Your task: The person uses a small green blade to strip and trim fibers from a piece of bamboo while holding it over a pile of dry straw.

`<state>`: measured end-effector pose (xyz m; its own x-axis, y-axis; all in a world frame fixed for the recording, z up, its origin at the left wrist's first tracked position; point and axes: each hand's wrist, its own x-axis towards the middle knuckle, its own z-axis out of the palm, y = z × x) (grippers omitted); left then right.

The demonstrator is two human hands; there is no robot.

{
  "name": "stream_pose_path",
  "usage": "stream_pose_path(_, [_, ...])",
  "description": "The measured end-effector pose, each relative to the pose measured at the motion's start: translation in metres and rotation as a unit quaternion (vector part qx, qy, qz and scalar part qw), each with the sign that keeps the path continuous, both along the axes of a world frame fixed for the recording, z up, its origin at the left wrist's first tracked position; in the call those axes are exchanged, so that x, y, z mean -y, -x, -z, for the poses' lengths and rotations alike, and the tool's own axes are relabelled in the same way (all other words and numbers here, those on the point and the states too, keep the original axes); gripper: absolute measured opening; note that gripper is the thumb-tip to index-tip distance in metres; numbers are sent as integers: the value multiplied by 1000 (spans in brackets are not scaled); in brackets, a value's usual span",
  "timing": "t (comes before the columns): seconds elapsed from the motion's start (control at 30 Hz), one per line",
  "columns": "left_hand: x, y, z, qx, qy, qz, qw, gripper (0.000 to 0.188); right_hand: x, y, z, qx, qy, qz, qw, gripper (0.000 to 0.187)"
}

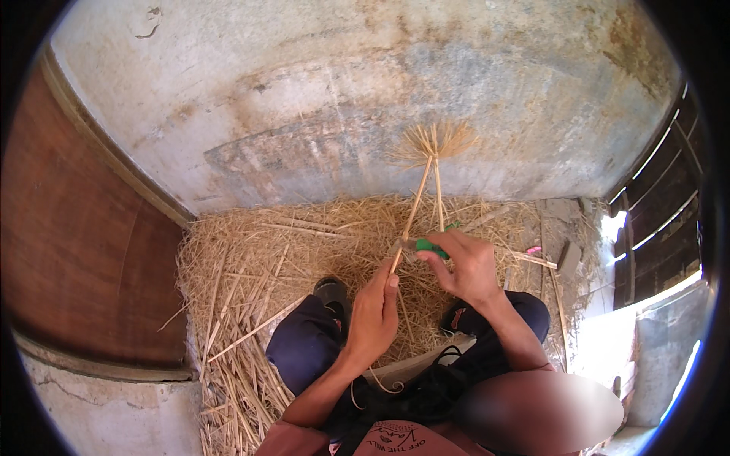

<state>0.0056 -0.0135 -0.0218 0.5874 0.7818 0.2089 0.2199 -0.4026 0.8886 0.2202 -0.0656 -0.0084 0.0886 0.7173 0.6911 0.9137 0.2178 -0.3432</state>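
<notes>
A pale cane-like stick (419, 196) slants up from my left hand (374, 312), whose fingers are wrapped round its lower end. Closed in my right hand (468, 267) is a green-handled tool (430, 247); its short blurred metal end lies against the stick just above my left fingers. A second pale stick (439, 195) runs down behind my right hand, its lower end hidden. Both sticks meet at the top in a fan of frayed straw-coloured fibres (435, 142) against the wall.
Straw and shavings (304, 243) cover the floor, with long split strips (236, 380) piled at left. Ahead stands a stained wall (327, 114), with a brown door panel (84, 220) at left. Dark slats (658, 220) and a small block (569, 258) are at right. My knees flank the work.
</notes>
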Motion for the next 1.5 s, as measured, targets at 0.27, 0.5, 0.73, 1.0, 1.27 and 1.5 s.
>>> stream_pose_path(0.27, [2, 0, -12, -30, 18, 10, 999, 41, 1, -6, -3, -14, 13, 12, 1000, 22])
stream_pose_path(0.5, [1, 2, -7, -26, -12, 2, 1000, 40, -2, -10, -3, -22, 3, 11, 1000, 22])
stream_pose_path(0.73, [6, 2, 9, 5, -55, 1, 998, 39, -6, -30, -5, -45, -37, 53, 997, 20])
stream_pose_path(1.0, [12, 5, 4, -16, -33, 24, 999, 38, -6, -61, -15, -48, -33, 132, 989, 21])
stream_pose_path(1.27, [13, 11, -8, -37, 43, 85, 995, 40, -2, -122, -25, -122, -12, 298, 947, 32])
stream_pose_path(1.5, [-3, 11, 5, 32, 24, 54, 998, 45, -5, -96, 5, -166, 134, 199, 956, 37])
